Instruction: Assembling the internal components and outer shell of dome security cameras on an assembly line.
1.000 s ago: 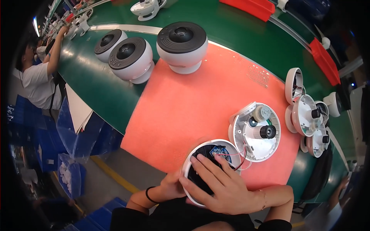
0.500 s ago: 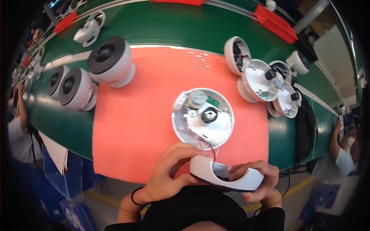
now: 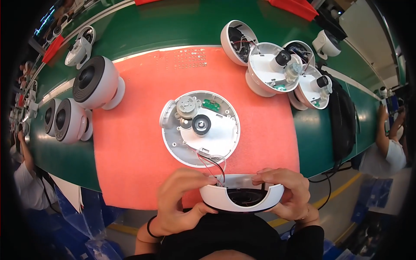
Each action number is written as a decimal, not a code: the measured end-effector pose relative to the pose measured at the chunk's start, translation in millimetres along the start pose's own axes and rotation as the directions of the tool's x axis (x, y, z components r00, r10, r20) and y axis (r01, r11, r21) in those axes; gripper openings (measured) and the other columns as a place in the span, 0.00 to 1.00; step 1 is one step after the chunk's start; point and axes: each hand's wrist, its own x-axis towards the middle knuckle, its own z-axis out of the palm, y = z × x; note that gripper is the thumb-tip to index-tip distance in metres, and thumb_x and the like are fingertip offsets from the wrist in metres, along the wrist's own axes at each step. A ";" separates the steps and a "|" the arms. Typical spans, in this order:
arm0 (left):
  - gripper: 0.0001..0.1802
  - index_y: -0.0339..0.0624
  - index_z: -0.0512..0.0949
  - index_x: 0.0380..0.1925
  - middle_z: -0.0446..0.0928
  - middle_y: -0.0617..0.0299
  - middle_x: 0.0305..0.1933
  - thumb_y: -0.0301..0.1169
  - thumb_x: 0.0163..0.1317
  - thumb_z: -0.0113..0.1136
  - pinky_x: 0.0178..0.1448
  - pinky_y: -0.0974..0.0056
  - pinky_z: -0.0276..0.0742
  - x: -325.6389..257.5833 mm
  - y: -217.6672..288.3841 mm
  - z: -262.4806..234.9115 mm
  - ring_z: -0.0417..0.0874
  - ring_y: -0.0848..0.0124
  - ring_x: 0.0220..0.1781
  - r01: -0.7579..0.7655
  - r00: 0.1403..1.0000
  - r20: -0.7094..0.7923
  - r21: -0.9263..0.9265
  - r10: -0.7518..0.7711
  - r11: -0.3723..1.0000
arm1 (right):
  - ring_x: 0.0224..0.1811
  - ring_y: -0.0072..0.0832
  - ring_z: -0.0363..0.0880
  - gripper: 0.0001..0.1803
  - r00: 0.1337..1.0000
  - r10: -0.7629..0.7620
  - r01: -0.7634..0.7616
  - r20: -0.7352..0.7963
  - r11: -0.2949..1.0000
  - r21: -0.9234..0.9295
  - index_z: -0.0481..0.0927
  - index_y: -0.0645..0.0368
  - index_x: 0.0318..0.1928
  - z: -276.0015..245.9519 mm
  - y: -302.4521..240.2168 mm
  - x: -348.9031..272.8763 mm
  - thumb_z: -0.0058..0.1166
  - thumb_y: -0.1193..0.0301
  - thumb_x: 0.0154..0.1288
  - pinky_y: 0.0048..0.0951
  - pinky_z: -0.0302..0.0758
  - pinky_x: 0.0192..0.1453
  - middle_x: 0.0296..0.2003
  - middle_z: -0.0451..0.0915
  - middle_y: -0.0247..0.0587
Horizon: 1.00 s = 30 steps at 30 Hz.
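Observation:
My left hand [image 3: 175, 201] and my right hand [image 3: 294, 195] hold a white shell cover [image 3: 215, 197] by its two ends, near my body. Its rounded notch shows a dark inside. Thin red, black and white wires [image 3: 213, 161] run from it to an opened round white housing [image 3: 219, 138] on the pink mat [image 3: 134, 147]. Inside the housing sit a silvery motor [image 3: 187, 106], a black lens-like cylinder [image 3: 201, 125] and a small green circuit board [image 3: 211, 104]. Some of my fingertips are hidden behind the cover.
Several opened white units [image 3: 255, 86] with loose wires stand at the back right. Closed units with dark ringed fronts [image 3: 89, 82] stand at the left. Small screws [image 3: 190, 58] lie in rows at the mat's far edge. A black bag [image 3: 342, 125] lies on the green table's right side.
The shell cover has been levelled and turned so its notch faces me, and both hands have shifted with it. The view has moved, so the housing appears further left.

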 end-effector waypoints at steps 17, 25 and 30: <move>0.23 0.34 0.72 0.37 0.76 0.52 0.32 0.25 0.39 0.70 0.36 0.66 0.74 8.4 -8.3 15.1 0.78 0.63 0.32 -0.067 0.997 -0.035 0.183 0.075 0.981 | 0.34 0.35 0.77 0.25 0.999 -0.011 0.007 -0.030 0.992 -0.127 0.69 0.65 0.45 -5.9 10.5 8.6 0.63 0.69 0.48 0.37 0.74 0.43 0.32 0.78 0.47; 0.27 0.36 0.68 0.44 0.75 0.50 0.37 0.21 0.42 0.68 0.40 0.63 0.75 -4.2 -6.0 18.4 0.79 0.59 0.38 -0.027 1.000 -0.005 0.124 0.028 0.992 | 0.29 0.28 0.74 0.27 0.987 0.118 -0.123 -0.112 0.992 -0.036 0.69 0.63 0.40 -6.1 0.8 12.5 0.67 0.63 0.44 0.29 0.72 0.36 0.29 0.76 0.42; 0.31 0.38 0.59 0.46 0.73 0.49 0.39 0.28 0.46 0.67 0.42 0.63 0.75 -17.3 -7.1 11.5 0.78 0.65 0.39 0.028 0.999 -0.033 0.038 -0.027 0.999 | 0.35 0.29 0.75 0.33 1.000 -0.003 0.003 0.003 1.000 -0.002 0.67 0.63 0.48 -6.1 -15.3 32.5 0.68 0.64 0.44 0.29 0.71 0.38 0.36 0.75 0.45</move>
